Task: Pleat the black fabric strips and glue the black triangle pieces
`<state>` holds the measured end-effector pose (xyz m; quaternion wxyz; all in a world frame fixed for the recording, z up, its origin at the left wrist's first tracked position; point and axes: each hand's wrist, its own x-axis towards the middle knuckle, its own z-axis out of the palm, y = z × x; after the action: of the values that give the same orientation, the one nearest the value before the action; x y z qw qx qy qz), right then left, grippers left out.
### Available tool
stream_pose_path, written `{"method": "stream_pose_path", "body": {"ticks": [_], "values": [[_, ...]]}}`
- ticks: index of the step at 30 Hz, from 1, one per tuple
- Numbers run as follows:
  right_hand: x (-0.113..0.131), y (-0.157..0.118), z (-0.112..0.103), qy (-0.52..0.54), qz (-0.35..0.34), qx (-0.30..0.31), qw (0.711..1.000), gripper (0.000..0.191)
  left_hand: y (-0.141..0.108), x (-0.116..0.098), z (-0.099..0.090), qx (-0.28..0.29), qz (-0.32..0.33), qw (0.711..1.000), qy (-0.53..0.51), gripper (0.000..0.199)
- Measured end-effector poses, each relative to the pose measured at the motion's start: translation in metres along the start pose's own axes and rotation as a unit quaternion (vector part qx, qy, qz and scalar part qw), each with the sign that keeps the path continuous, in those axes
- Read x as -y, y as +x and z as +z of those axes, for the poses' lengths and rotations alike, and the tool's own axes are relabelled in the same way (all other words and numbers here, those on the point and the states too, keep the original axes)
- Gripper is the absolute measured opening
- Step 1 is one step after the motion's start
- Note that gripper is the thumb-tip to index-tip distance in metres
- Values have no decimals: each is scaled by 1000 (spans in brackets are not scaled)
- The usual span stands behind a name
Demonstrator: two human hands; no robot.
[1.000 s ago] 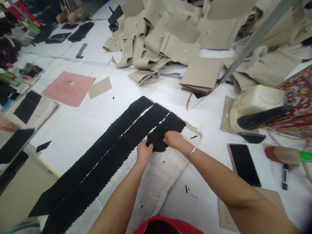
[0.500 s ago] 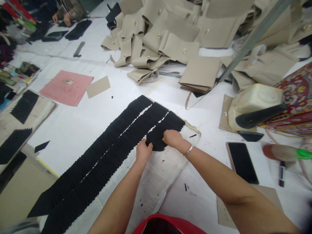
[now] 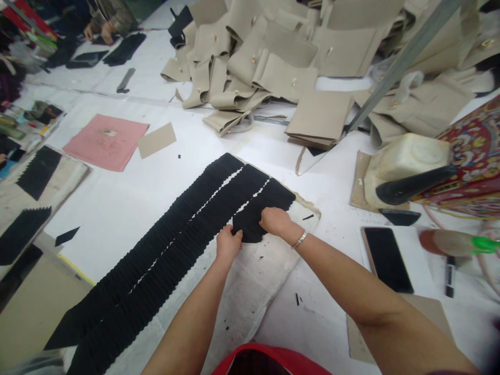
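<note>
Black material pieces with jagged edges (image 3: 269, 203) form a short row, and my two hands are at its near end. My left hand (image 3: 229, 242) pinches the left corner of the nearest black piece between thumb and fingers. At the right edge of that piece, my right hand (image 3: 274, 221) is closed, its fingertips pressed on the material. Two longer rows of overlapping black pieces (image 3: 172, 245) run from the middle down to the lower left. All of them lie on a pale, stained board (image 3: 250, 291).
Beige bag parts (image 3: 281, 57) are heaped at the back beside a slanting metal bar (image 3: 406, 62). A plastic jug (image 3: 406, 156), a phone (image 3: 386, 259) and a marker (image 3: 450, 277) are on the right. A pink sheet (image 3: 105, 140) lies left. Another person's hands (image 3: 99, 32) work at the far left.
My left hand has shifted very slightly left and down at the corner of the piece. The right hand stays almost in place; the whole view has moved a little.
</note>
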<state>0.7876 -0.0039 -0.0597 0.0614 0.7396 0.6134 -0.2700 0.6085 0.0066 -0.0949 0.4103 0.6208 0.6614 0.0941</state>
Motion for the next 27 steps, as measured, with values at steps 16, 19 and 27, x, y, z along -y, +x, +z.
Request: {"method": "stream_pose_path", "body": {"ticks": [16,19,27], "values": [[2,1,-3,14,11,20,1000,27,3,4,5,-21,-14,1000,-18,11],[3,1,-5,8,13,22,1000,26,2,2,5,-35,-4,999,5,10],[6,-17,4,31,-46,-55,997,19,-2,-3,4,-38,-4,999,14,12]]}}
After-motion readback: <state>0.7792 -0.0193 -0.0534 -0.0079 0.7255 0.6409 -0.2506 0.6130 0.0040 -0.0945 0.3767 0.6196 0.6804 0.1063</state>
